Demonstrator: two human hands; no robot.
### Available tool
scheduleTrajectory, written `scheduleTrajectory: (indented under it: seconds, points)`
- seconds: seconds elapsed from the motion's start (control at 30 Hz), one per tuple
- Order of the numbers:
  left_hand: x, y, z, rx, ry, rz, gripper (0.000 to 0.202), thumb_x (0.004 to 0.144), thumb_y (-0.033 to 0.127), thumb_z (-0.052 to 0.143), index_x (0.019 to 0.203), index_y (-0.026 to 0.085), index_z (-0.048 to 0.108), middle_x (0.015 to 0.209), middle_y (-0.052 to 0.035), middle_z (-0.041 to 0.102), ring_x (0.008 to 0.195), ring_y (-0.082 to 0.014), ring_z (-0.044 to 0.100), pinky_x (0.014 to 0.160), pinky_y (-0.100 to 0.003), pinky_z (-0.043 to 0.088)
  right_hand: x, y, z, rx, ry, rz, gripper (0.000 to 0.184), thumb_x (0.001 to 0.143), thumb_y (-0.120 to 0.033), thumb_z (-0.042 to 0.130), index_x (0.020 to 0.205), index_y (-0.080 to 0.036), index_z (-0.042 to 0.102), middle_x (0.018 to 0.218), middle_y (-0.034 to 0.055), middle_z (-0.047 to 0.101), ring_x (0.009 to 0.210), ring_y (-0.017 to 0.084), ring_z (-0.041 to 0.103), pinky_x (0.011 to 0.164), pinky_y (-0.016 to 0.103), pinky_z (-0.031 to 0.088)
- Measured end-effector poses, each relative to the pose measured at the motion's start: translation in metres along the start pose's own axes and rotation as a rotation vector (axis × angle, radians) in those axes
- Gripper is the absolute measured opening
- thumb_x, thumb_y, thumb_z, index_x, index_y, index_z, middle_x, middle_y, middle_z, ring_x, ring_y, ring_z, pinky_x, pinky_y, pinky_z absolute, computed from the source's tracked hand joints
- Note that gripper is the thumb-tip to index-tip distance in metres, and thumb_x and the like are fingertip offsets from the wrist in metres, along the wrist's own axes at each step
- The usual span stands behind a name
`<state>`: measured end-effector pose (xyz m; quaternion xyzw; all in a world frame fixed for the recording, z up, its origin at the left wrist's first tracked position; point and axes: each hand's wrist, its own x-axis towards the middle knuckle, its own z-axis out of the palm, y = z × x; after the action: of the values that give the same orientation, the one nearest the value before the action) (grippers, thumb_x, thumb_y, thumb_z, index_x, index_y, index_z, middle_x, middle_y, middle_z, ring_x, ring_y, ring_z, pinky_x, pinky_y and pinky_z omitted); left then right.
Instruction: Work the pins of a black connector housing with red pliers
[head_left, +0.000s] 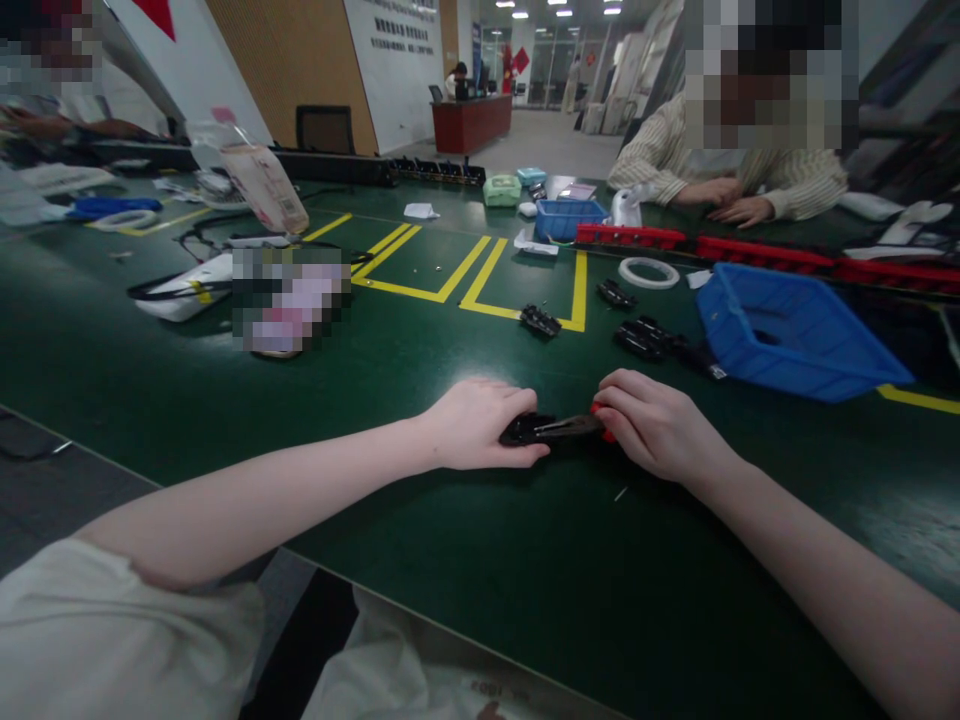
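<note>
Close above the green table, my left hand (484,424) is closed round a small black plastic part (523,430), most of it hidden by the fingers. Red-handled scissors (574,427) are gripped in my right hand (661,425), whose fingers cover most of the handle. The grey metal blades point left and meet the black part; whether they cut into it cannot be made out. A thin pale sliver (620,493) lies on the table below my right hand.
More black parts (641,338) lie beyond my right hand, beside a tilted blue bin (810,335). A white tape roll (649,272), a phone (300,305), a white pouch (195,287) and a bottle (266,185) are farther off. Across the table sits a person (675,165).
</note>
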<state>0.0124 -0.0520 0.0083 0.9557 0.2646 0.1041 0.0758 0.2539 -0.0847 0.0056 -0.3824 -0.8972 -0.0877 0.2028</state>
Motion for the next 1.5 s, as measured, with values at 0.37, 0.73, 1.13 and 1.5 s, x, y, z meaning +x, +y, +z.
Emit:
scheduleTrajectory:
  seconds: [0.37,0.73,1.13,1.5]
  points:
    - [0.0007,-0.0009,-0.0001,0.010,-0.001,-0.007,0.034,0.086,0.051,0.049,0.085,0.018,0.050,0.073,-0.0002,0.060,0.065,-0.0163,0.055,0.059,-0.026,0.037,-0.0001,-0.0008,0.0015,0.000,0.020,0.035,0.029,0.094,-0.021,0.032,0.077,-0.015,0.055,0.078,0.0081,0.057,0.067,0.015,0.051,0.061,0.028,0.044]
    - [0.0033,-0.0055,0.0004,0.014,-0.028,-0.004,0.040,0.088,0.057,0.044,0.077,0.019,0.048,0.068,0.0007,0.057,0.059,-0.0154,0.053,0.052,-0.025,0.029,-0.0018,-0.0026,0.0021,-0.074,0.069,0.032,0.030,0.093,-0.022,0.034,0.076,-0.015,0.057,0.076,0.0081,0.057,0.067,0.016,0.050,0.061,0.029,0.043]
    - [0.0019,-0.0031,-0.0034,-0.042,0.003,-0.021,0.032,0.087,0.050,0.050,0.083,0.019,0.051,0.071,0.0015,0.059,0.061,-0.0150,0.055,0.052,-0.023,0.032,0.0002,-0.0088,-0.0011,-0.119,0.051,0.076,0.032,0.094,-0.023,0.033,0.075,-0.015,0.057,0.074,0.0054,0.051,0.063,0.013,0.048,0.058,0.026,0.041]
    - [-0.0019,-0.0022,-0.0023,-0.012,0.110,-0.024,0.046,0.080,0.050,0.062,0.112,0.019,0.052,0.103,-0.0042,0.055,0.089,-0.0198,0.055,0.075,-0.032,0.045,0.0018,-0.0081,0.0019,-0.114,-0.021,0.119,0.036,0.095,-0.025,0.030,0.074,-0.014,0.058,0.075,0.0058,0.051,0.066,0.013,0.047,0.060,0.026,0.038]
